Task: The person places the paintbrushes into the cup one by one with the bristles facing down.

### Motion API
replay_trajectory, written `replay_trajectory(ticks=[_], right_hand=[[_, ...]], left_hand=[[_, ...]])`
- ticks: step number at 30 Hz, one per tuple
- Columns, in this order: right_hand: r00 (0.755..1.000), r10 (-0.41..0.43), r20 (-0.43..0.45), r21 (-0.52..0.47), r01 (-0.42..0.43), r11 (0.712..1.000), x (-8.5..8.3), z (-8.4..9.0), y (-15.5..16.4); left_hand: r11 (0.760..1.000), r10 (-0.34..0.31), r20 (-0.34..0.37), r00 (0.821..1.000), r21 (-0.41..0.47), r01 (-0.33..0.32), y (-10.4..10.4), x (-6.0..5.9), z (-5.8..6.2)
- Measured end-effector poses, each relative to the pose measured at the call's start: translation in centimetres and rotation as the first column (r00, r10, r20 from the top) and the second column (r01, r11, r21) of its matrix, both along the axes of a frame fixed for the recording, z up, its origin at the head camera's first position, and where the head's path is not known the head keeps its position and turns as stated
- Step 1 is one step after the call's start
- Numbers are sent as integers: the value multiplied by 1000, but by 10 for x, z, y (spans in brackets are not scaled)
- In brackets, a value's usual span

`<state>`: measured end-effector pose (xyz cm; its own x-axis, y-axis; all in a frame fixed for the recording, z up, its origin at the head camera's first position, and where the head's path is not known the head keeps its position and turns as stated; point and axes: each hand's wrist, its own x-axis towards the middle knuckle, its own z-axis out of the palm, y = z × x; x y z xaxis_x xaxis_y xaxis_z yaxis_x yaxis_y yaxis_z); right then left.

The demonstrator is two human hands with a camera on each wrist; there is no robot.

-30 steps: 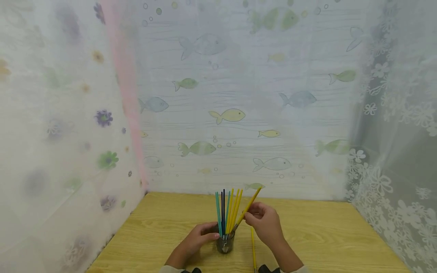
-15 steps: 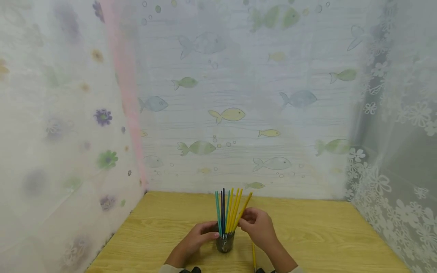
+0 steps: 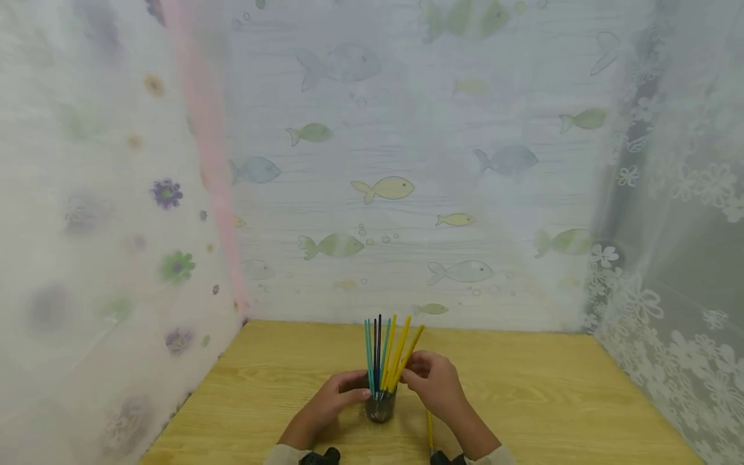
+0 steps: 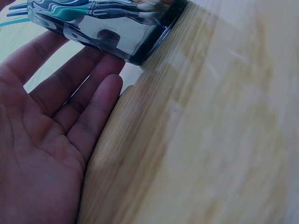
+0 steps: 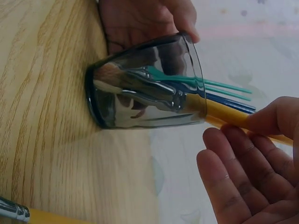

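A dark, see-through glass (image 3: 380, 409) stands upright on the table, holding several paintbrushes with their bristles down. Teal paintbrushes (image 3: 368, 352) and navy paintbrushes (image 3: 380, 339) lean left of the yellow ones. My left hand (image 3: 327, 405) steadies the glass from the left, thumb by the rim; the left wrist view shows its fingers along the glass wall. On the other side my right hand (image 3: 439, 389) pinches a yellow paintbrush (image 5: 228, 115) between thumb and fingers, its lower part inside the glass. That hand's other fingers (image 5: 212, 170) are loosely bent beside the glass.
Another yellow paintbrush (image 3: 430, 429) lies on the wooden table (image 3: 540, 394), partly under the right forearm in the head view. Behind the table hangs a fish-print curtain (image 3: 383, 129); flower-print sheets hang at the left (image 3: 104, 226) and right (image 3: 668, 310).
My right hand has moved left and slightly down, bringing the yellow paintbrush from an outward slant at the rim into the glass. The left hand stays at the glass. The head view has tilted slightly.
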<state>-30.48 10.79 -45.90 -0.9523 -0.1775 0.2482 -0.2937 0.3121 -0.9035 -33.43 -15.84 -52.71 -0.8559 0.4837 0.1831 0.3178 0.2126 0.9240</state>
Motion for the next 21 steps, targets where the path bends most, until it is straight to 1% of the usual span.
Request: replay_trajectory(ticks=[7, 10, 16, 21], right_hand=[[1000, -13, -13, 87, 14, 996, -1, -1, 2], [1000, -19, -12, 104, 20, 994, -3, -2, 4], [1000, -12, -5, 71, 12, 997, -3, 0, 6], [998, -3, 57, 68, 0, 998, -3, -1, 9]], left_hand=[[1000, -15, 5, 1000, 18, 15, -1, -2, -1], [1000, -15, 12, 1000, 18, 15, 0, -2, 0], [1000, -26, 20, 999, 16, 25, 0, -3, 1], [1000, -18, 22, 1000, 4, 18, -2, -2, 0]])
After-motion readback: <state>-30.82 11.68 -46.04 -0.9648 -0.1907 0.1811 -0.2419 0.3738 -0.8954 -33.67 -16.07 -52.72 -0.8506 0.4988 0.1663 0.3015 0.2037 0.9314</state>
